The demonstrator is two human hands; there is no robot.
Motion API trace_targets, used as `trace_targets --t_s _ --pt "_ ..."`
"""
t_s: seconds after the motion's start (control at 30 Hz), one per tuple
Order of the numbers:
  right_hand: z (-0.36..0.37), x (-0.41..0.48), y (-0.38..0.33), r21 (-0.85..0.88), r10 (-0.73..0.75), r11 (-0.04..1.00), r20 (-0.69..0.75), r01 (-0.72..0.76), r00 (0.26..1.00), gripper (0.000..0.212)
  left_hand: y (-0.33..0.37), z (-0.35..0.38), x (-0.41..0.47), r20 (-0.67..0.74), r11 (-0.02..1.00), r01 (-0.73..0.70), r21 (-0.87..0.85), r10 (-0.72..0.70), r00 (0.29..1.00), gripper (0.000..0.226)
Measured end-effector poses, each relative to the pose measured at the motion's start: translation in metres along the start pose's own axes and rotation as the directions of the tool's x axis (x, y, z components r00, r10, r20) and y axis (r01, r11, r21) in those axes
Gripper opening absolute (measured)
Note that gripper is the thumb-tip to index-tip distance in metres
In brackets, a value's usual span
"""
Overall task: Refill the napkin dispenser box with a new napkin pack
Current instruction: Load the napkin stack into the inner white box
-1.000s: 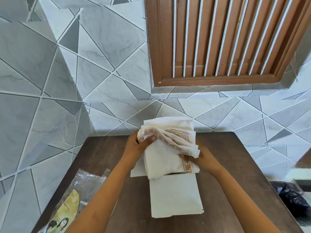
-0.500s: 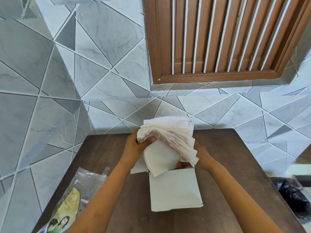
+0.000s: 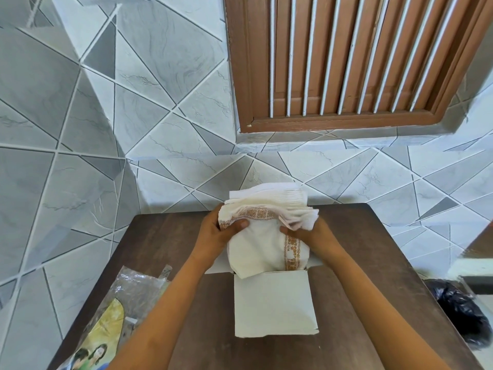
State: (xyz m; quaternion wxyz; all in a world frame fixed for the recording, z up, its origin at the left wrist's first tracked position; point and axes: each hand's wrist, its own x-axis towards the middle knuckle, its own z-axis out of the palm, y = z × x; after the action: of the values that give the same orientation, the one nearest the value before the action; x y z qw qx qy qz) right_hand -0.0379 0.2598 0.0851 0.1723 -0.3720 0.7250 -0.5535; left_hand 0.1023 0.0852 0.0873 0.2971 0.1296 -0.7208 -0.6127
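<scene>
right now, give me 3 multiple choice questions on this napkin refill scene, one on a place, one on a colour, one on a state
1. Where does the empty plastic wrapper lie?
A. On the table's near left corner
B. Inside the box
C. On the window sill

2. What colour is the patterned band on the napkin stack?
A. Blue
B. Brown-orange
C. Green

3. How far is the stack into the white box?
A. Fully inside, flap shut
B. Lower end in the opening, most still out
C. Lying flat beside it

Answers:
1 A: it sits left of the left forearm.
2 B: the band shows between the left hand and right hand.
3 B: both hands grip the bent stack above the opening.
</scene>
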Motion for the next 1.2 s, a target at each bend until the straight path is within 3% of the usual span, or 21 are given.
trace_targets --t_s 0.13,0.23,0.3,0.37,0.43,0.53,0.63,0.77,0.87,0.9,0.97,1.03,1.1,1.17,1.2 --pt "0.004 0.003 0.014 -0.040 0.006 0.999 -0.074 -0.009 0.997 0.035 0.001 -0.005 -0.002 0.126 0.992 0.120 0.042 -0.125 0.984 0.057" --pt "0.003 0.007 0.020 -0.091 0.009 0.996 -0.109 -0.019 0.994 0.019 0.003 -0.017 -0.007 0.319 0.949 0.214 0.233 -0.282 0.905 0.089" --pt "0.004 0.009 0.022 -0.091 0.014 0.996 -0.119 -0.025 0.993 0.015 0.003 -0.022 -0.013 0.379 0.894 0.205 0.397 -0.363 0.851 0.098" --pt "0.004 0.010 0.022 -0.076 0.022 0.997 -0.124 -0.031 0.992 0.013 0.000 -0.023 -0.017 0.351 0.842 0.162 0.514 -0.379 0.856 0.097" --pt "0.004 0.012 0.025 -0.078 0.033 0.996 -0.120 -0.042 0.992 0.010 -0.004 -0.022 -0.017 0.309 0.845 0.148 0.513 -0.343 0.887 0.090" --pt "0.001 0.011 0.026 -0.058 0.043 0.997 -0.105 -0.049 0.994 0.022 -0.010 -0.020 -0.013 0.270 0.852 0.138 0.506 -0.308 0.912 0.076" --pt "-0.002 0.010 0.028 -0.104 0.011 0.994 -0.088 -0.020 0.996 0.014 -0.017 -0.016 -0.011 0.198 0.804 0.130 0.580 -0.294 0.935 0.065" --pt "-0.005 0.014 0.047 -0.222 0.034 0.974 -0.043 -0.043 0.998 0.011 -0.021 -0.003 -0.011 0.149 0.626 0.030 0.779 -0.231 0.961 0.076" --pt "-0.006 0.012 0.048 -0.232 0.002 0.973 -0.022 -0.007 1.000 0.017 -0.014 0.004 -0.008 0.161 0.453 0.014 0.892 -0.346 0.925 0.085" --pt "-0.006 0.011 0.044 -0.220 -0.007 0.975 -0.025 0.001 1.000 0.018 -0.010 0.003 -0.007 0.178 0.438 0.017 0.899 -0.400 0.899 0.088" --pt "-0.005 0.006 0.037 -0.206 -0.022 0.978 -0.022 0.017 1.000 0.012 -0.007 -0.005 -0.005 0.245 0.582 0.083 0.809 -0.461 0.853 0.089" --pt "-0.003 0.001 0.030 -0.179 -0.051 0.983 -0.026 0.046 0.998 0.013 -0.002 -0.013 -0.006 0.279 0.771 0.165 0.615 -0.409 0.869 0.082" --pt "0.000 -0.003 0.021 -0.144 -0.074 0.987 -0.026 0.070 0.997 0.019 0.000 -0.019 -0.006 0.236 0.838 0.187 0.513 -0.347 0.908 0.067" --pt "0.000 -0.004 0.015 -0.100 -0.056 0.993 0.011 0.057 0.998 0.010 0.004 -0.021 -0.006 0.220 0.856 0.153 0.494 -0.293 0.930 0.052" --pt "-0.001 -0.003 0.015 -0.109 -0.037 0.993 0.026 0.039 0.999 0.022 0.003 -0.022 -0.007 0.226 0.852 0.137 0.505 -0.284 0.932 0.049"
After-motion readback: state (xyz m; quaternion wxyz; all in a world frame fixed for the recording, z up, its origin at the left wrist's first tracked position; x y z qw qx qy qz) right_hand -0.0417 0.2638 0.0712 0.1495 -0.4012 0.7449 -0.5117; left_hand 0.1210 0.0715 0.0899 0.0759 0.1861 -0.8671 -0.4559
